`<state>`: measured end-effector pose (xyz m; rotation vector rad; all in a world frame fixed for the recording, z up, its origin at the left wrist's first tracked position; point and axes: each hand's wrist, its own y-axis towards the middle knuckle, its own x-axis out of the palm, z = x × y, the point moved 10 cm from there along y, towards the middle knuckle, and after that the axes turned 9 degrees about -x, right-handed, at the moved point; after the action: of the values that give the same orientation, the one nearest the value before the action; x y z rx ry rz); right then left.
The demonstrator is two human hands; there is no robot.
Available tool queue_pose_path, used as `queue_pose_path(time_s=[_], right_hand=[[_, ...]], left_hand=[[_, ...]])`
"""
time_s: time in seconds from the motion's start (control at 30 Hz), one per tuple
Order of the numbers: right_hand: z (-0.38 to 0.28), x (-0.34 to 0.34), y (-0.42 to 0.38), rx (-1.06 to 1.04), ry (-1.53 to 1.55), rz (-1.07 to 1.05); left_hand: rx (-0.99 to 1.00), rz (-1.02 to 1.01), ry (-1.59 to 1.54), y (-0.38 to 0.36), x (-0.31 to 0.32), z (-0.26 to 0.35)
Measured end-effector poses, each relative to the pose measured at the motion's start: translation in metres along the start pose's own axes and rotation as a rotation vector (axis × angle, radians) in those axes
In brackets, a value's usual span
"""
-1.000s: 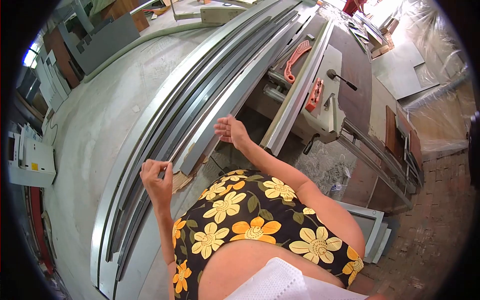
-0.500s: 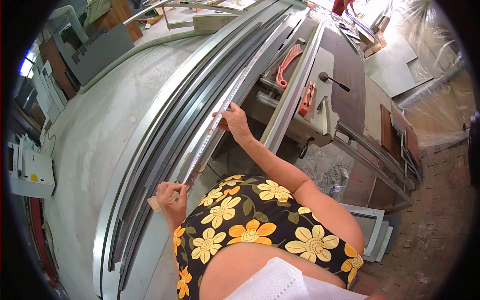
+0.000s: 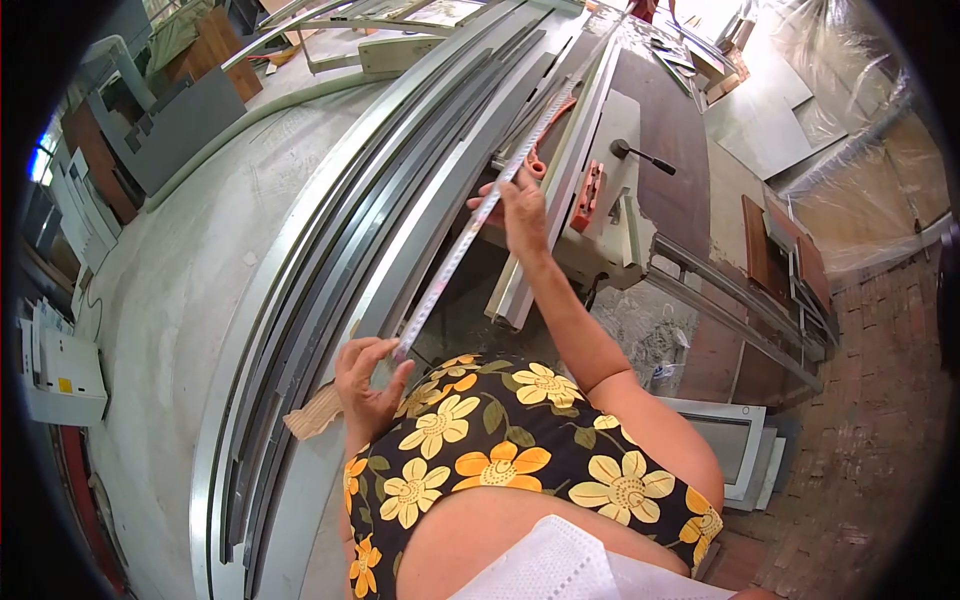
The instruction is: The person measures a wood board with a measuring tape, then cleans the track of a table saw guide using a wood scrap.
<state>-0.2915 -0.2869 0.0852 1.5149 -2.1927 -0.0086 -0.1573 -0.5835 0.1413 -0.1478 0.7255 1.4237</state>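
A long white measuring tape [image 3: 455,258] with printed marks stretches diagonally from near my body to over the bench. My right hand [image 3: 522,212] is closed around it partway along, palm inward. At the tape's near end is my left hand [image 3: 370,385], thumb and forefinger curved towards each other with the end at their tips. Below and left of the tape lie several long grey metal profiles [image 3: 340,235], side by side. Under my left hand, a torn piece of brown cardboard [image 3: 312,412] rests on them. The tape's far part partly hides a red-orange handled tool [image 3: 535,163].
Right of the profiles stands a machine bench with a brown top [image 3: 680,125], a black-knobbed lever [image 3: 645,155] and a red clamp-like part [image 3: 588,195]. Metal rails [image 3: 735,295] jut from its near end. Boards [image 3: 760,240] lean at right; a person in red [image 3: 643,10] is far off.
The tape has shifted right, off the profiles and towards the bench. Both hands have moved right with it, and more of the cardboard shows. The view has turned slightly.
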Motion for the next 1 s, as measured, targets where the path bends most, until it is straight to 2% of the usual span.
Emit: queue_pose_path(time_s=[0.13,0.23,0.33,0.4,0.47,0.6,0.73,0.9,1.0], right_hand=[[-0.016,-0.077,0.033,0.027,-0.065,0.12],[-0.025,-0.139,0.049,0.085,0.139,0.182],[-0.045,-0.182,0.044,0.159,0.129,0.201],[-0.065,-0.221,0.038,0.066,0.095,0.375],[-0.085,-0.245,0.026,0.111,0.073,0.478],[-0.099,-0.309,0.021,0.074,-0.001,0.553],[-0.096,-0.359,0.006,0.091,-0.135,0.571],[-0.076,-0.406,-0.022,0.106,-0.403,0.464],[-0.08,-0.416,-0.031,0.046,-0.458,0.428]], left_hand=[[0.015,-0.051,-0.002,0.006,0.006,0.006],[-0.006,-0.075,0.012,0.003,0.011,-0.011],[-0.059,-0.11,0.005,0.001,0.015,-0.024],[-0.094,-0.123,-0.009,0.0,0.016,-0.03],[-0.107,-0.124,-0.003,-0.001,0.017,-0.036],[-0.13,-0.133,0.024,-0.003,0.021,-0.046],[-0.187,-0.157,0.068,-0.006,0.024,-0.059],[-0.229,-0.173,0.094,-0.008,0.024,-0.069],[-0.245,-0.184,0.096,-0.009,0.025,-0.078]])
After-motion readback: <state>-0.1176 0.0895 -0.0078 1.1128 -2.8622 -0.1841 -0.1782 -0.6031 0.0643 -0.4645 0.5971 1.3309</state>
